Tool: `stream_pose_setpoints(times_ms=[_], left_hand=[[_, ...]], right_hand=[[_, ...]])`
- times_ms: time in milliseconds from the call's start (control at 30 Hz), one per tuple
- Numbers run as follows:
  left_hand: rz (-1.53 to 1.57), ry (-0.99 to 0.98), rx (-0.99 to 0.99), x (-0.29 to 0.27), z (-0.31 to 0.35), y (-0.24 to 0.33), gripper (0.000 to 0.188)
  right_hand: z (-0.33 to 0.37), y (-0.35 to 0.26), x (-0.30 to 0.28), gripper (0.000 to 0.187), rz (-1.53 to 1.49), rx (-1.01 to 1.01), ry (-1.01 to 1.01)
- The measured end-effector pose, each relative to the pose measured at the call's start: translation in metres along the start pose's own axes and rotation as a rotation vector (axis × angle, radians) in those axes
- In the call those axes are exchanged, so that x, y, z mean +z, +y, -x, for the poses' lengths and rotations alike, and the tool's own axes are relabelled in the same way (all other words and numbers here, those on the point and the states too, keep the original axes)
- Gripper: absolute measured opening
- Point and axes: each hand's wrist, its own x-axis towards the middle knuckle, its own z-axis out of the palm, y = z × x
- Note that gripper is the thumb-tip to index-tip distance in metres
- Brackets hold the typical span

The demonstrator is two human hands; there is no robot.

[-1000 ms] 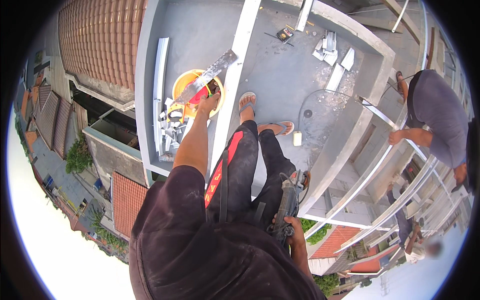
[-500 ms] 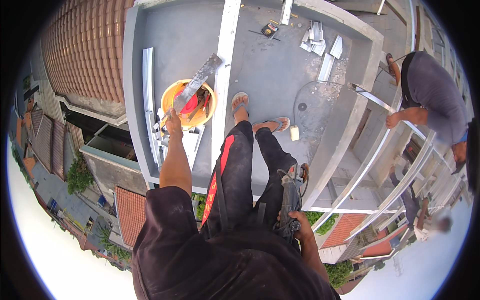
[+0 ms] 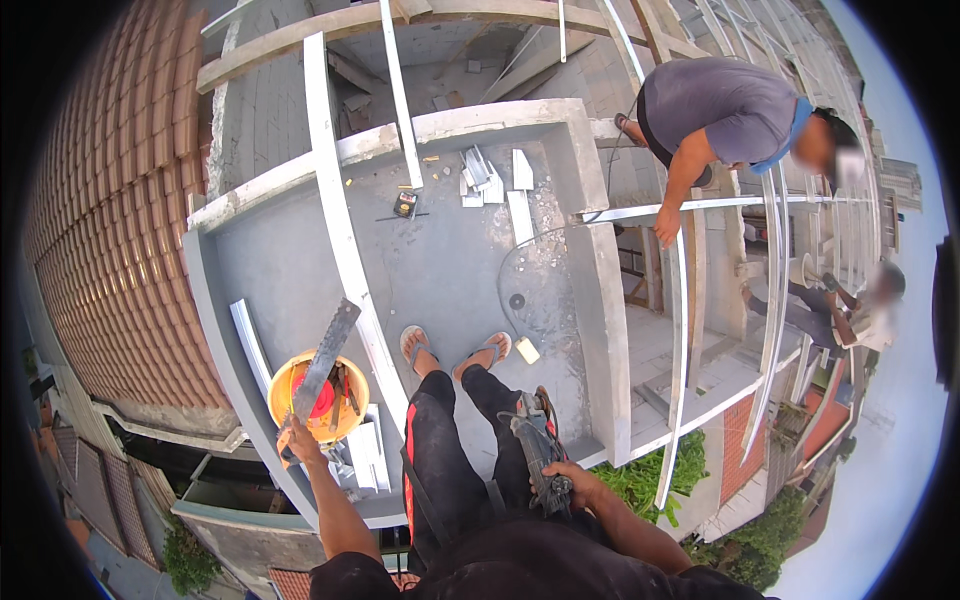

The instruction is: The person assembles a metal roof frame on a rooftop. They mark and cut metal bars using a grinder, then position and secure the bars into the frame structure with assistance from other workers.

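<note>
My left hand (image 3: 301, 443) is closed around the handle of a handsaw (image 3: 327, 362). Its wide, worn grey blade slants up and away over a yellow bucket (image 3: 352, 424). Inside the bucket are a red round item (image 3: 322, 400) and several hand tools, partly covered by the blade. Against my right thigh, my right hand (image 3: 572, 482) grips a dark grey angle grinder (image 3: 537, 445) by its body, with its head pointing away from me. My fingers are partly hidden behind the tool.
A long metal channel (image 3: 345, 230) crosses the grey slab left of my feet. Metal offcuts (image 3: 482, 180) and a small dark box (image 3: 405, 204) lie farther off. A cable runs to a pale block (image 3: 527, 350). A co-worker (image 3: 725, 115) bends over metal bars beyond the right parapet (image 3: 605, 330).
The view has swung, showing more of the framework ahead. The saw remains over the bucket and the grinder in my right hand. The co-worker's hand has come off the bar, fingers spread.
</note>
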Motion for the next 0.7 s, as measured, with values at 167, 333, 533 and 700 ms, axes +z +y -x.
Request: stream_pose_setpoints(times_ms=[167, 333, 533, 700], left_hand=[[-0.039, -0.051, 0.087, -0.021, 0.053, 0.036, 0.059], [-0.105, -0.169, 0.251, -0.043, 0.115, 0.078, 0.056], [-0.326, -0.278, 0.461, 0.002, 0.157, 0.098, 0.057], [-0.456, -0.446, 0.669, 0.033, 0.201, 0.134, 0.062]], right_hand=[[0.005, 0.017, -0.009, 0.046, -0.127, 0.051, -0.034], [0.006, 0.026, -0.009, 0.049, -0.152, -0.072, -0.107], [0.004, 0.052, -0.032, 0.051, -0.304, -0.149, -0.129], [-0.008, 0.074, -0.051, 0.05, -0.46, -0.268, -0.193]])
